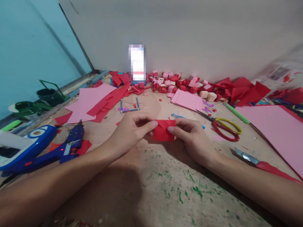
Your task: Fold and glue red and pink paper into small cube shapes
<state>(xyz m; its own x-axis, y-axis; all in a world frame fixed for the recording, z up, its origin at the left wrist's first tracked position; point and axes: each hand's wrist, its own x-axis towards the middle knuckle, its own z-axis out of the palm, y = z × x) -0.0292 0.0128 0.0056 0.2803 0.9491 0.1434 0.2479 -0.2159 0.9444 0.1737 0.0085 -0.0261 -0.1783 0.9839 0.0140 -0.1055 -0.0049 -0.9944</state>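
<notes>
A small folded piece of red paper (163,134) is held up over the middle of the table between both hands. My left hand (137,126) pinches its left edge, thumb on the near face. On the opposite edge, my right hand (189,130) grips it with the thumb in front and the other fingers curled behind. A crease line runs across the paper's upper left. Scissors (226,126) with one yellow and one red handle lie right of my right hand. Beyond the paper is a small blue scrap or clip-like piece (177,116).
A blue glue gun (71,143) lies at the left. A red-handled utility knife (258,162) rests at the right. Pink sheets (187,100) and a pile of small red and pink paper cubes (170,83) line the back, beside a lit phone (137,63).
</notes>
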